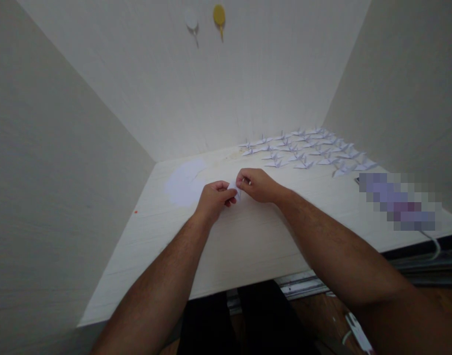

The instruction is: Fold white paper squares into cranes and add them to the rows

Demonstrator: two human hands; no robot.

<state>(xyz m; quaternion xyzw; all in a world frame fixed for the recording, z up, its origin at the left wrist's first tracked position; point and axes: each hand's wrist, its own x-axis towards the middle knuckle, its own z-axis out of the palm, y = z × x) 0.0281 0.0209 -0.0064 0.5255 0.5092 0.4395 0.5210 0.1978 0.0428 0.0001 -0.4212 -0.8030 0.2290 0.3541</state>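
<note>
My left hand (214, 199) and my right hand (256, 184) meet over the middle of a pale wooden table (248, 241). Both pinch a small white folded piece of paper (234, 189) between their fingertips, just above the tabletop. The fingers of each hand are curled closed around the paper, which is mostly hidden by them. A pale sheet of paper (183, 185) lies flat on the table just left of my hands.
Several folded white paper cranes (303, 150) stand in rows at the table's back right. A blurred object (399, 202) with a cable lies at the right edge. Walls close in on the left, back and right. Two small hooks (219, 17) hang on the back wall.
</note>
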